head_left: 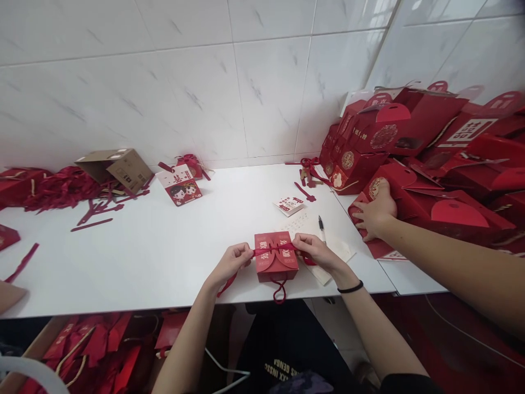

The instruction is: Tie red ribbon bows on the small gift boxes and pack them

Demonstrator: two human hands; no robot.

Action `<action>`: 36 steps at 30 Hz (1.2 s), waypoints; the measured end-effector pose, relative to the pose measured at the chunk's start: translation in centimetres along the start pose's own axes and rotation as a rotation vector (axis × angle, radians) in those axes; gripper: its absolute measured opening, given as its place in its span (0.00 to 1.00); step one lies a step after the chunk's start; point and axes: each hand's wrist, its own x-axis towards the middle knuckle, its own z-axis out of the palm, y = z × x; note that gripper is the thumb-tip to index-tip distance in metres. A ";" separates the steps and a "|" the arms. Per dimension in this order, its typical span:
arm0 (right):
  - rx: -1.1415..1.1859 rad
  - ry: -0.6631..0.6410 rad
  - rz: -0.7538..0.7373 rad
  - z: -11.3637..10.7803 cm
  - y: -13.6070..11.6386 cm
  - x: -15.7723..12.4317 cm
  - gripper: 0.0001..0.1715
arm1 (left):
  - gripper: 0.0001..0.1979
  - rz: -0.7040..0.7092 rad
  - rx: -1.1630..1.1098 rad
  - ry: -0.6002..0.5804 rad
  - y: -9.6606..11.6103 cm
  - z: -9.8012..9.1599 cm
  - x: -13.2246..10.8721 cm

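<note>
Near the front edge of the white counter (164,268), between left hand (234,259) and right hand (316,253): a small red box (276,265), flaps closed on top, roughly square from above, with no clear long axis to tell. Lies rightward of the left hand and leftward of the right, neither plainly nearer. Across the top from side to side, a dark red ribbon (227,284), drawn fairly straight: on the left, pinched between thumb and fingers just beside the box, a loose tail below; on the right, pinched likewise, right at the box's edge. At the front face, a red cord loop (280,294), pointing toward the body. Beside the right hand, pale paper (340,254) and a pen (321,223). Farther right, another person's hand (376,210), fingers spread against piled red boxes (361,169).
</note>
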 end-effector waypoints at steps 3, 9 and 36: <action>-0.024 -0.003 0.004 -0.1 -0.2 -0.2 0.24 | 0.24 -0.010 0.037 0.021 -0.2 -0.1 -0.2; -0.096 0.004 -0.059 -0.7 -0.3 -0.2 0.22 | 0.24 -0.012 0.065 -0.013 -0.3 -0.5 -0.2; -0.511 0.218 -0.443 4.9 -2.5 0.5 0.09 | 0.10 -0.014 0.620 -0.113 9.4 0.7 -2.5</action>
